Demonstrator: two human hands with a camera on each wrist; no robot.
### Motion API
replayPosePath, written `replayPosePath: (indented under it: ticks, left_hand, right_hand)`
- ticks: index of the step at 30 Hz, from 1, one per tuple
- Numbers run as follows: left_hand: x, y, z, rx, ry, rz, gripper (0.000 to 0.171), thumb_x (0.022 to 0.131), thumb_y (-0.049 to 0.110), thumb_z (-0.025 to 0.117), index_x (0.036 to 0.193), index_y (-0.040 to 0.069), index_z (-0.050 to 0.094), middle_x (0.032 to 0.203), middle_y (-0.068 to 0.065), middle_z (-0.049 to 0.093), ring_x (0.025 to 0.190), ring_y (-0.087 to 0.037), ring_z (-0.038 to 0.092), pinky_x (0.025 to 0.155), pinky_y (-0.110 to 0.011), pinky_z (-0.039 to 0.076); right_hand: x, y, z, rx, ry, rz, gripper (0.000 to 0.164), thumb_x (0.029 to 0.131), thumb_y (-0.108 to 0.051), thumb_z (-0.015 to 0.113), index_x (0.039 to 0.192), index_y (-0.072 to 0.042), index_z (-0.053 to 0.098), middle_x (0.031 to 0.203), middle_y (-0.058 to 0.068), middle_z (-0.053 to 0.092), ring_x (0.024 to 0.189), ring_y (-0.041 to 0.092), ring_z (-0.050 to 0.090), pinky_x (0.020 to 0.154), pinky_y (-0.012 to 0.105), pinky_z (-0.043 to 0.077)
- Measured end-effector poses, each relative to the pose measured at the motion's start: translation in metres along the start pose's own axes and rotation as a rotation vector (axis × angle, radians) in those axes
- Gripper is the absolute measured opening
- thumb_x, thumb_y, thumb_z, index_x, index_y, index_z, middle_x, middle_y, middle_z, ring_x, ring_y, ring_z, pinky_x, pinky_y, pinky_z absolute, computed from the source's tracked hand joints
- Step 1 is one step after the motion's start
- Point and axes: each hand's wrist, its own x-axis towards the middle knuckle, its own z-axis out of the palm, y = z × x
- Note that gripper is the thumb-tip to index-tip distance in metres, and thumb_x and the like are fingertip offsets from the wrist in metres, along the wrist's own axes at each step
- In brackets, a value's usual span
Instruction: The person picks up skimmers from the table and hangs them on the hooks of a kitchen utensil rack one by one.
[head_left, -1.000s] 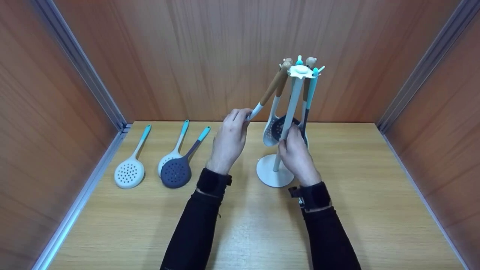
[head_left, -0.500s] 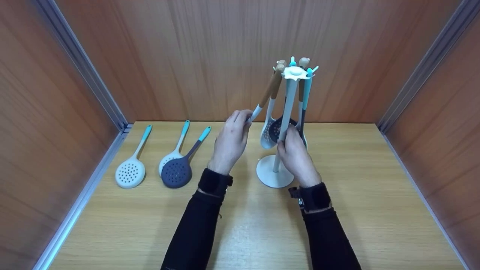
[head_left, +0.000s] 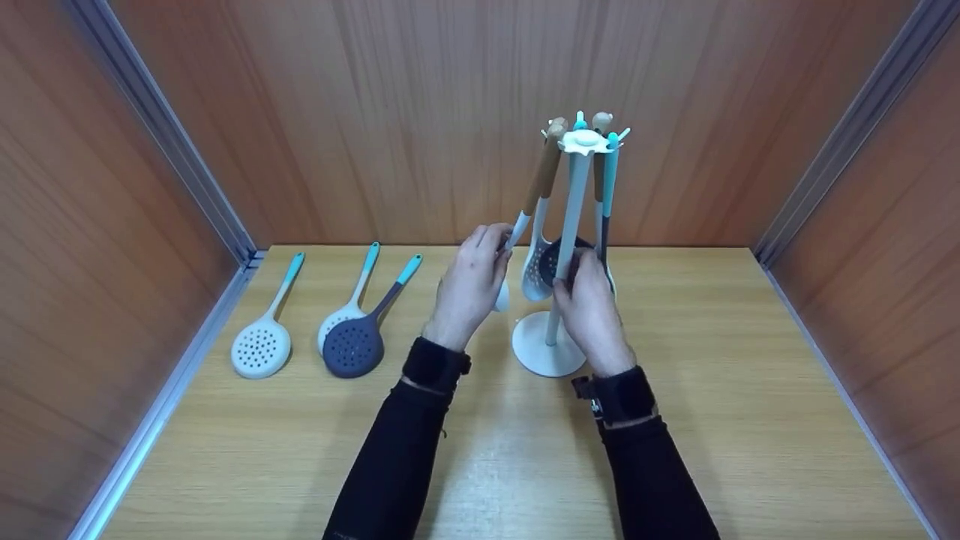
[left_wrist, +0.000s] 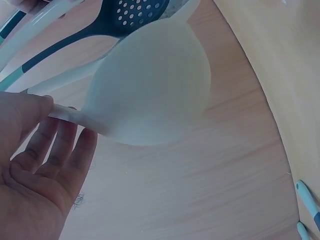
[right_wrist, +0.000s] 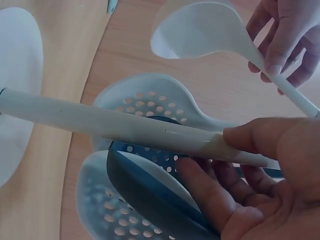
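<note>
The left hand (head_left: 471, 279) pinches the neck of a white-bowled ladle (head_left: 522, 224) and is the nearer hand; from the right hand (head_left: 592, 315), that neck lies toward 11 o'clock. The ladle's long axis runs near the 7-to-1 line, bowl low, brown handle rising to the crown of the utensil stand (head_left: 569, 225); whether it sits on a hook cannot be told. The right hand grips the stand's upright, thumb opposite curled fingers. Besides this one ladle, four utensils hang about the one stand: two white slotted spoons (right_wrist: 142, 85), one dark slotted spoon (left_wrist: 145, 12) and one dark solid-headed utensil (right_wrist: 145, 187). Toward 8 o'clock from the left hand, three skimmers lie on the table (head_left: 750, 420): two white skimmers (head_left: 260, 349) and one dark skimmer (head_left: 352, 346), overlapping a white one.
</note>
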Motion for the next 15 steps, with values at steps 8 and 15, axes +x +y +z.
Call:
replayPosePath:
  ticks: [8, 15]
  left_hand:
    - [-0.0002, 0.0014, 0.0026, -0.008, -0.002, 0.022, 0.031, 0.105, 0.012, 0.059, 0.136, 0.014, 0.057, 0.12, -0.001, 0.063, 0.111, -0.014, 0.063, 0.093, -0.027, 0.055]
    - [-0.0003, 0.0034, 0.0033, -0.002, -0.027, 0.005, 0.033, 0.105, 0.013, 0.059, 0.138, 0.015, 0.056, 0.122, -0.001, 0.063, 0.112, -0.015, 0.064, 0.094, -0.027, 0.056]
  right_hand:
    - [-0.0043, -0.0012, 0.0015, -0.12, 0.016, -0.004, 0.042, 0.103, -0.013, 0.063, 0.14, 0.002, 0.047, 0.127, 0.02, 0.057, 0.118, 0.032, 0.063, 0.096, 0.045, 0.056]
    - [-0.0071, -0.0021, 0.0073, -0.165, -0.009, 0.028, 0.043, 0.104, -0.012, 0.059, 0.142, 0.004, 0.045, 0.131, 0.023, 0.057, 0.123, 0.036, 0.06, 0.098, 0.047, 0.054]
